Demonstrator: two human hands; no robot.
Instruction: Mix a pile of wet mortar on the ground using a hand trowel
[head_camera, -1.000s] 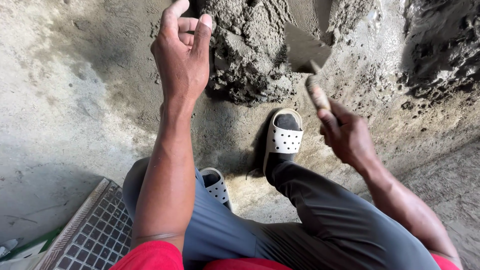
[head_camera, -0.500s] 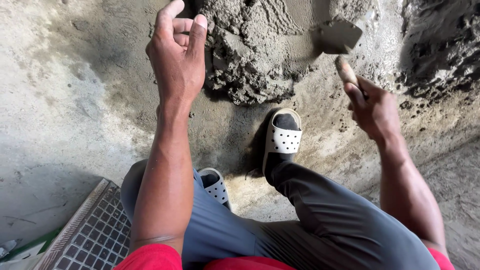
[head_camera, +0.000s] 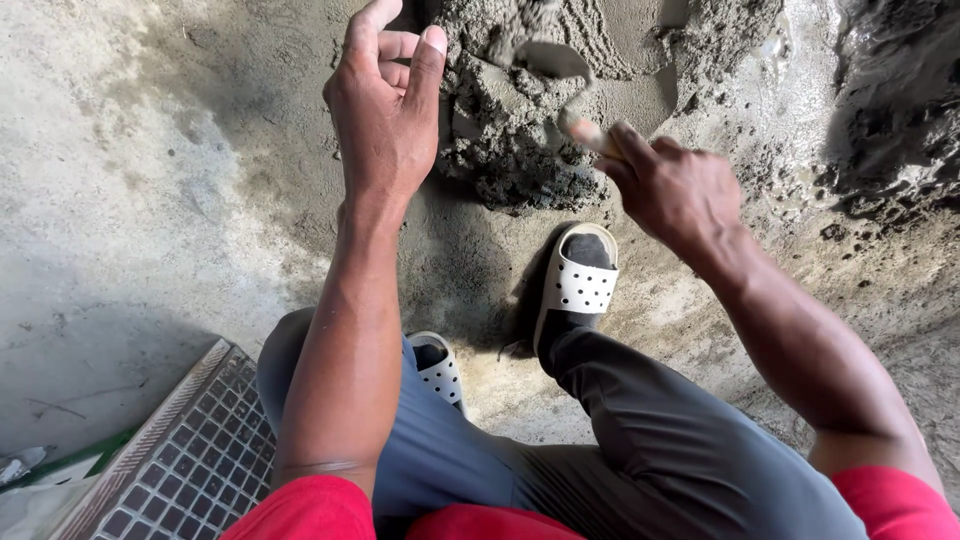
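While earlier rightward, trowel (head_camera: 560, 75) now left.

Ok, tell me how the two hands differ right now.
The right hand grips a trowel handle, with the blade in the wet mortar pile; the left hand holds nothing. The left hand is raised with fingers loosely curled; the right hand is clenched. Both are bare, over the mortar.

Mortar heap (head_camera: 530, 130) lies ahead of both sandals (head_camera: 578, 280), grate (head_camera: 170, 470) lower-left.
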